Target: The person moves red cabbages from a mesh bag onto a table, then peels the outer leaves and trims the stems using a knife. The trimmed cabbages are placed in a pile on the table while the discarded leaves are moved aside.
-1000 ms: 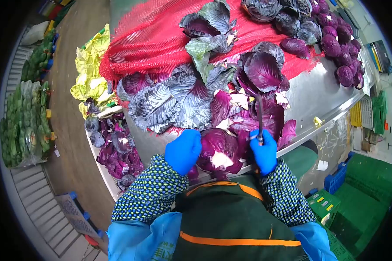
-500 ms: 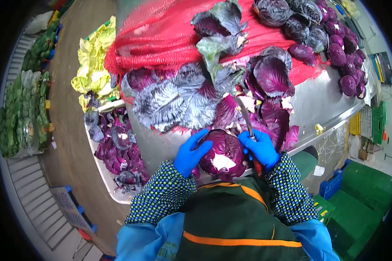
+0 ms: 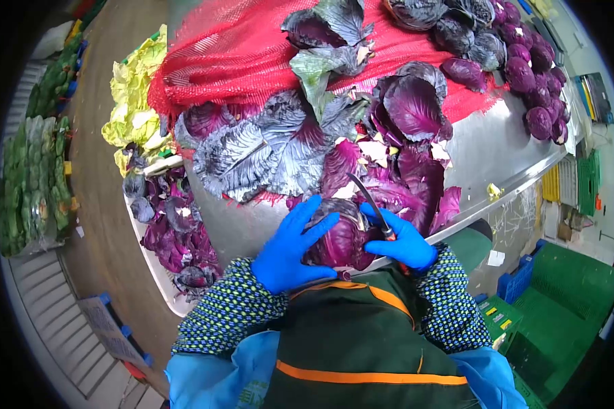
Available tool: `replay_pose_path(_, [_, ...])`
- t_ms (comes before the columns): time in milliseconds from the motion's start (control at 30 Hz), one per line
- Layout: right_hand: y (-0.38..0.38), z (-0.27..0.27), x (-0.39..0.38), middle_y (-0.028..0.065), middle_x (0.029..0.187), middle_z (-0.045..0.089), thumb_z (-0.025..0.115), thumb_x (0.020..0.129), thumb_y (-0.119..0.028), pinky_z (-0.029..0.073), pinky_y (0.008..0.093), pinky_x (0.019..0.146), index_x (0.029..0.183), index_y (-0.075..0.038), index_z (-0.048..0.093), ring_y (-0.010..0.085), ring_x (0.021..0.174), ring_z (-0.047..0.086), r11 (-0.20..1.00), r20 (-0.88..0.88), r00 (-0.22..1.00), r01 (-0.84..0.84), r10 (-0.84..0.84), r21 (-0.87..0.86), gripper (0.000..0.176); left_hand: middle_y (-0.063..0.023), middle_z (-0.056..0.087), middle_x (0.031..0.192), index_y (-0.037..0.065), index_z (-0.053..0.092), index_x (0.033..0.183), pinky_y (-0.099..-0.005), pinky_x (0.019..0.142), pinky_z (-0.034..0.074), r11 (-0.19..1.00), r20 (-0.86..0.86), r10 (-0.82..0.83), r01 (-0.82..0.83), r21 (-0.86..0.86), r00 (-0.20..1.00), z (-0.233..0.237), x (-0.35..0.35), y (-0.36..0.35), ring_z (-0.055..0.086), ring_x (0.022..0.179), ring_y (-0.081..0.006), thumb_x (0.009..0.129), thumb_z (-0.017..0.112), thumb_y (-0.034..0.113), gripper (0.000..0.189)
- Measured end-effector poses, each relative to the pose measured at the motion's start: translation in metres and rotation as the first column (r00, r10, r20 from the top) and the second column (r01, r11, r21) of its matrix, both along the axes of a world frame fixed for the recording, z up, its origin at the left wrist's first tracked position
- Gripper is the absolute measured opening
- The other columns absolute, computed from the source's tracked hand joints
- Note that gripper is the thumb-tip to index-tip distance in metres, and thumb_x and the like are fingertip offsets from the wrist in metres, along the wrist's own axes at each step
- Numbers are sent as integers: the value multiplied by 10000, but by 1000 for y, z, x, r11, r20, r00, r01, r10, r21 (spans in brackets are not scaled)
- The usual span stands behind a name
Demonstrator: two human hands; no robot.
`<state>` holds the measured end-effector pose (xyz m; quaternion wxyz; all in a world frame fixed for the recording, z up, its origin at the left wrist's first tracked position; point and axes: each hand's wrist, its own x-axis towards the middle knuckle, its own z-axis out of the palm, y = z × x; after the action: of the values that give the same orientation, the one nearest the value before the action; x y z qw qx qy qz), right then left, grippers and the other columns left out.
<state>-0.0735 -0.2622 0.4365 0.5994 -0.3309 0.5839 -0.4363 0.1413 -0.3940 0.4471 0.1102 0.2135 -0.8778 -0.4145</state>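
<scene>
A red cabbage head (image 3: 341, 235) rests at the near edge of the steel table (image 3: 498, 146), right in front of my body. My left hand (image 3: 290, 249), in a blue glove, grips the cabbage's left side with fingers spread over it. My right hand (image 3: 402, 238), also gloved, holds a knife (image 3: 370, 201) by its handle. The blade points up and to the left, lying over the top of the cabbage.
Loose purple outer leaves (image 3: 273, 153) cover the table beyond the cabbage, lying on a red mesh sack (image 3: 232, 58). Trimmed cabbages (image 3: 532, 75) pile at the far right. A bin of discarded leaves (image 3: 174, 228) stands on the left, green crates (image 3: 566, 300) on the right.
The cabbage has been turned, so its pale cut stem is now hidden. My left hand has shifted over its side. The knife blade has tilted further left, across the cabbage top.
</scene>
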Motion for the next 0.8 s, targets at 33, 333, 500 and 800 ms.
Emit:
replay_pose_path(33, [-3, -4, -1, 43, 1206, 536, 667, 810, -66, 408, 291, 931, 1297, -45, 461, 128, 1074, 499, 1000, -1, 1000, 3, -3, -8, 530, -195, 427, 1332, 149, 447, 1328, -384, 982, 389, 995, -15, -37, 39, 96, 999, -2, 2, -8, 499, 1162, -307, 782, 697, 205, 603])
replay_pose_path(333, [-35, -18, -6, 48, 985, 611, 683, 814, -148, 447, 245, 798, 1136, -26, 573, 92, 880, 546, 995, -195, 978, -81, 68, -59, 362, -47, 626, 851, 48, 616, 1048, -276, 529, 551, 459, 312, 429, -502, 733, 848, -26, -20, -57, 612, 674, -127, 910, 548, 187, 207])
replay_pose_path(500, [-52, -37, -11, -2, 637, 536, 614, 871, -214, 400, 243, 551, 851, -2, 605, 57, 594, 451, 955, -359, 892, 298, -273, 14, 213, -150, 459, 1187, 112, 521, 1219, -418, 801, 455, 875, -91, 413, -368, 315, 906, -1, -13, -38, 483, 1027, -263, 822, 641, 267, 443])
replay_pose_path(800, [-118, 23, -89, 96, 1057, 543, 600, 879, -317, 453, 268, 738, 1172, 0, 486, 147, 915, 527, 784, -326, 716, 592, -617, -186, 446, -210, 240, 1436, 96, 296, 1397, -519, 1054, 248, 986, 15, -166, 166, 13, 986, -5, -8, -11, 247, 1306, -422, 608, 798, 375, 976])
